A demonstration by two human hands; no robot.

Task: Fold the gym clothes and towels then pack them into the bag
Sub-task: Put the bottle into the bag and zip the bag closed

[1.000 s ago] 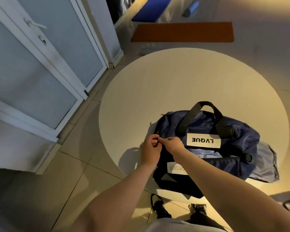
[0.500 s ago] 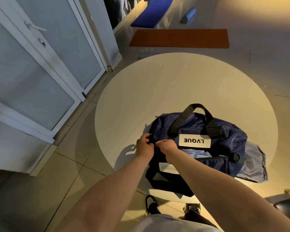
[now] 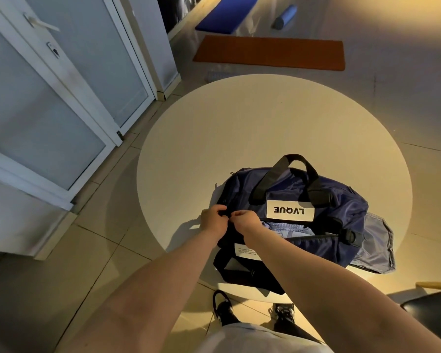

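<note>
Pinching one navy bag point(image 3: 341, 207) at its end, left hand point(image 3: 214, 222) and right hand point(image 3: 248, 221) touch; one blue cloth point(image 3: 288, 228) inside

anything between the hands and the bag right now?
Nothing visible. The left hand and right hand both touch the bag at its left end, fingers pinching its dark edge. What exactly they pinch is hidden.

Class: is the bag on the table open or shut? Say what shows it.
Open: a gap along the top of the bag shows blue cloth inside. The left hand and right hand pinch its end.
</note>
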